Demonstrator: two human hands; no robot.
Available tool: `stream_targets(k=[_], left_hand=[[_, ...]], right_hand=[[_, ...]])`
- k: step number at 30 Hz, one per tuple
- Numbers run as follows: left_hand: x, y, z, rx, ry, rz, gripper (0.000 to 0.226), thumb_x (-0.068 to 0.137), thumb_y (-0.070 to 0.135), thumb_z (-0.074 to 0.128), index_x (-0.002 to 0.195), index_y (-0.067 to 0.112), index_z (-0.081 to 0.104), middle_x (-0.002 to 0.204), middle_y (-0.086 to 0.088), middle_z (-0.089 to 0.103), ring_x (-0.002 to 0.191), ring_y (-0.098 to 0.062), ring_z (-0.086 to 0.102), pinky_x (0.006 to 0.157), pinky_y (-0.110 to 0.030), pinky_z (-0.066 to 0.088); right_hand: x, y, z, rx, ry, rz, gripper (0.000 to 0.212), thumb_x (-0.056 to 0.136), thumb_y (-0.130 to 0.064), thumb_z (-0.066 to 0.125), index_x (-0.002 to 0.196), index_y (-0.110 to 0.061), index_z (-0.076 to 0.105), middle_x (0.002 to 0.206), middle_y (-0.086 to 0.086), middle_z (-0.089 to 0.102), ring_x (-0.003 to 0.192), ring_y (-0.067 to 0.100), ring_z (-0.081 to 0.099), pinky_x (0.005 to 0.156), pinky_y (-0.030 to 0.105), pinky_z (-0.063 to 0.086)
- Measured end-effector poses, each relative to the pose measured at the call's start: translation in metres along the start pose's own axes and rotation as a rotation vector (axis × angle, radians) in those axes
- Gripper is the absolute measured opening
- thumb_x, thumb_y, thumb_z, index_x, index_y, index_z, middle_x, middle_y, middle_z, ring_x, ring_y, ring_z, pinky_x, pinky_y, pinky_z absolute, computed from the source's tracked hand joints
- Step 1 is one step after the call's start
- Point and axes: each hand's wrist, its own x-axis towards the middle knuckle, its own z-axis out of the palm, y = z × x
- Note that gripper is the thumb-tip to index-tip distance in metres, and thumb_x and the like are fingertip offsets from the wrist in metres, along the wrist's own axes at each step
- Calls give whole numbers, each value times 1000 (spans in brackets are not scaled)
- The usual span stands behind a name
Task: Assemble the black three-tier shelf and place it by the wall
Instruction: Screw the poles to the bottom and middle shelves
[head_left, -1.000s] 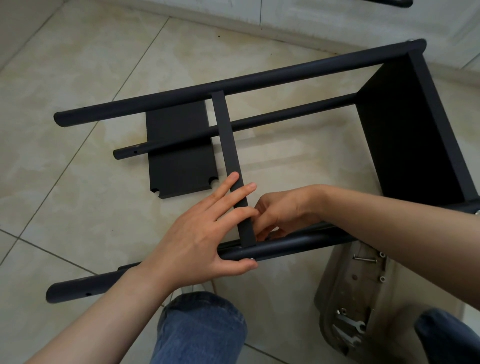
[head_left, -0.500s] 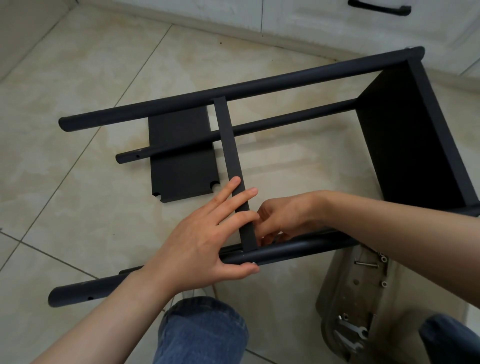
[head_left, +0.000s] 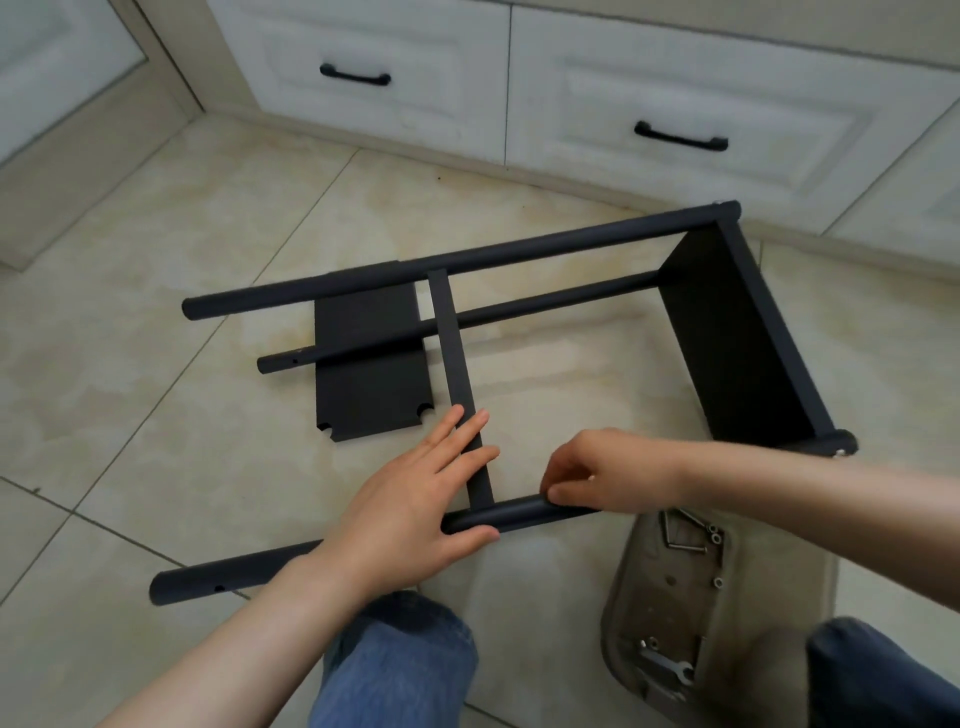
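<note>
Nearer than the post (head_left: 519, 512), the tray (head_left: 623, 587) holds screws (head_left: 685, 545). On the post our left hand (head_left: 415, 514) lies flat, fingers straight across the middle shelf (head_left: 454, 353). Beside it our right hand (head_left: 597, 475) pinches the post. We judge we're joining them: next, seat a screw. Beyond lies a loose panel (head_left: 371, 384).

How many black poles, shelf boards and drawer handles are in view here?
Black poles: 3
Black shelf boards: 3
Black drawer handles: 2
Total: 8
</note>
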Motion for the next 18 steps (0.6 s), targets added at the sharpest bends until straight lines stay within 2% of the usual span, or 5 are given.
stream_targets(k=[3,6,10,15,18], left_hand=[[-3,6,-5,-64,-10,-55,73,92,56,62,156,40,29,161,33,-9,145,15,-19,116,-23,32],[-16,9,-8,-148,31,-92,63,94,43,67,151,40,39,157,37,3,147,12,8,114,-17,30],[-35,12,-7,-206,104,-137,43,96,27,68,137,31,59,146,26,44,133,4,45,112,-14,33],[-48,30,-9,-611,277,-435,9,92,13,73,95,21,72,76,7,72,59,-10,67,62,-26,58],[-51,41,-10,-1058,200,-770,13,97,14,66,93,2,71,71,-9,75,51,-21,69,48,-26,55]], right_hand=[[-16,-1,9,-99,51,-18,32,99,-28,55,131,-26,59,120,-4,66,105,14,61,96,31,50],[-29,-1,16,-163,97,-18,38,99,-22,53,137,-27,53,126,-1,63,112,18,59,98,37,50],[-35,-2,18,-223,138,-25,39,99,-21,52,138,-27,50,128,0,58,114,21,55,96,38,49],[-28,-3,23,-305,171,-10,34,100,-20,52,134,-25,50,126,0,57,112,23,56,92,42,51],[-24,-2,23,-298,166,-13,33,100,-18,52,133,-25,51,125,0,57,111,23,56,91,42,51]])
